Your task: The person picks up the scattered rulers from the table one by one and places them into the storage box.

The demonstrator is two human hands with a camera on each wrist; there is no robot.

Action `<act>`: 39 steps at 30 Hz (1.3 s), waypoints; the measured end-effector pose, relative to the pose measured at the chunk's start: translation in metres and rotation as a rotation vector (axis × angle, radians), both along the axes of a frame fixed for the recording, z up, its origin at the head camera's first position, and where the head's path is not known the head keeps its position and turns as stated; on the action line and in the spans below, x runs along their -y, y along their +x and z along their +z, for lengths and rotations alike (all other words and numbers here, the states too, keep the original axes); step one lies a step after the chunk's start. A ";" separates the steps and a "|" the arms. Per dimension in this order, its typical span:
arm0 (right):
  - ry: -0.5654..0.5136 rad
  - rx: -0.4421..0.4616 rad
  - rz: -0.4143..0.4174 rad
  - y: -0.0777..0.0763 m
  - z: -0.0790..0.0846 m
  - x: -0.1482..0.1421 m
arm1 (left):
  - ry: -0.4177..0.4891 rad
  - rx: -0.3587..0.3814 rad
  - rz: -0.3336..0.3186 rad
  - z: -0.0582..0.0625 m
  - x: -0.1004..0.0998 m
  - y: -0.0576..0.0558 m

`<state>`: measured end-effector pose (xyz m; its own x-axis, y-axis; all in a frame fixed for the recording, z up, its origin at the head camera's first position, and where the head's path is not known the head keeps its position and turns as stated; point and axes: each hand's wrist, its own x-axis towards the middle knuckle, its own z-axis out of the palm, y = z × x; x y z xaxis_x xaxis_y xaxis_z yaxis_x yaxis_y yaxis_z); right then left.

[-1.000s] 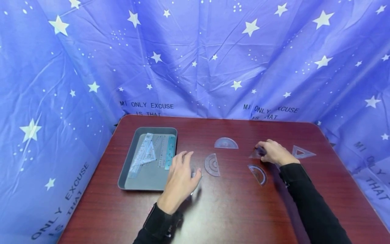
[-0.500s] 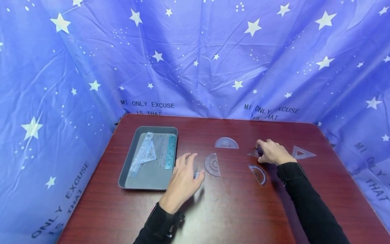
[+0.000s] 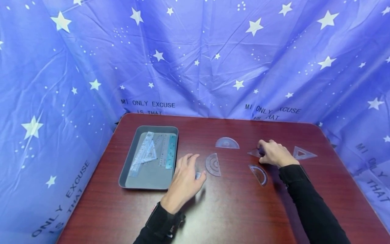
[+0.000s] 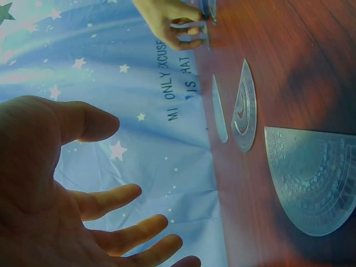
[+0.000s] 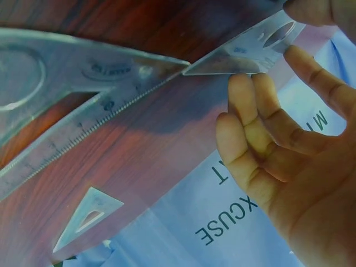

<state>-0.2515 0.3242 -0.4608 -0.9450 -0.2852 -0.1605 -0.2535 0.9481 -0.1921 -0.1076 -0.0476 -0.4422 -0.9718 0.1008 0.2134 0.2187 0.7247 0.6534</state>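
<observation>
My right hand [image 3: 277, 153] pinches a small clear set square [image 3: 253, 153] at the table. In the right wrist view, thumb and index finger meet near the cut-out of this set square [image 5: 245, 53]; the other fingers are loosely bent. My left hand [image 3: 184, 179] hovers beside the tray, its fingers spread and relaxed. Beneath it lies a clear protractor [image 4: 311, 178], mostly hidden in the head view. Two more protractors [image 3: 212, 165], [image 3: 227, 142] lie between the hands. Closer to me than the right hand is a protractor with an open middle [image 3: 262, 173].
A grey tray [image 3: 143, 184] at the left holds several clear rulers, a set square [image 3: 149, 156] and a teal ruler [image 3: 171, 152]. Another set square [image 3: 303, 153] lies right of the right hand. A starry blue curtain [image 3: 195, 84] hangs behind the reddish-brown table [image 3: 231, 210].
The set square at my right hand has tipped down flatter and shifted slightly left. My left hand has drifted a little to the right, over the protractor beneath it.
</observation>
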 end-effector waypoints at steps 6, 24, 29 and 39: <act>-0.024 -0.046 0.018 0.006 0.007 0.002 | 0.022 0.027 -0.032 -0.002 -0.007 -0.002; -0.115 -0.445 0.269 0.068 0.072 0.072 | 0.379 0.229 -0.125 -0.021 -0.049 -0.018; -0.126 -0.565 0.374 0.084 0.078 0.095 | 0.616 0.296 -0.160 -0.019 -0.065 -0.015; -0.142 -0.627 0.436 0.106 0.080 0.120 | 1.199 0.396 -0.074 -0.013 -0.087 -0.010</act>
<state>-0.1455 0.2037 -0.3812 -0.6443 -0.6301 0.4334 -0.6998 0.7144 -0.0017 -0.1176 0.0391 -0.4553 -0.9901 0.1029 -0.0951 -0.1270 -0.3722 0.9194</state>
